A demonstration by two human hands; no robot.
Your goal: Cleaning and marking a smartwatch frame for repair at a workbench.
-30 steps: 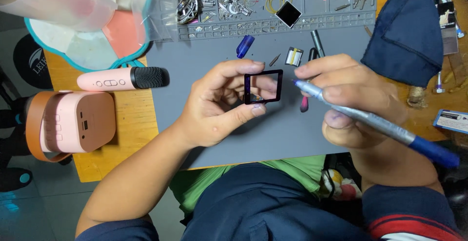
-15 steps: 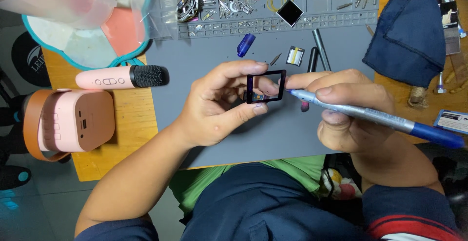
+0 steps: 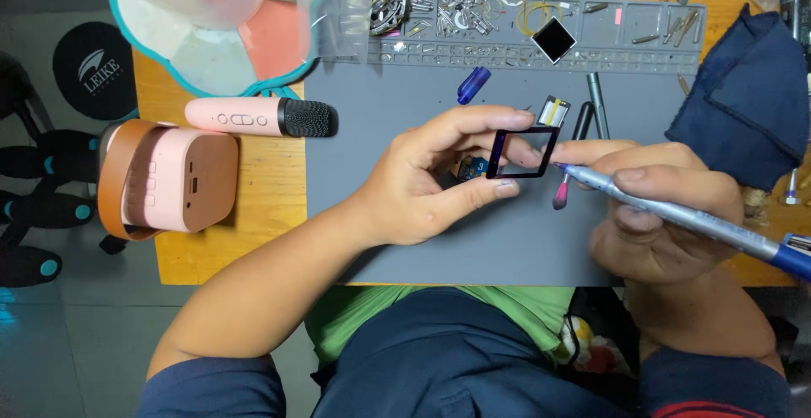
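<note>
We work over the wide grey silicone work mat [image 3: 405, 240], which lies on the orange wooden table [image 3: 253, 207]; its moulded top tray of small compartments [image 3: 507, 42] holds loose metal screws and parts. Left of the mat sit the pink box-shaped speaker with the brown strap [image 3: 169, 180] and the pink handheld microphone with the black mesh head [image 3: 262, 117]. At the right edge lies the dark blue folded cloth [image 3: 752, 105].

Our left hand [image 3: 427, 185] pinches the small square glass panel with the black border [image 3: 522, 152] between thumb and fingertips, holding it up above the middle of the mat. Our right hand [image 3: 659, 215] is closed around the silver pen-shaped tool with the blue end [image 3: 684, 215].

Against the view a second ago, the tool lies flatter and its tip has come up to the panel's right edge, where it now appears to touch or all but touch the frame; we judge that fine work on that edge is beginning. The panel itself has barely shifted in our grip. Half a second ago the tip stood just as close, so the approach has settled. The small black square part [image 3: 553, 39] in the tray has stayed put.
</note>
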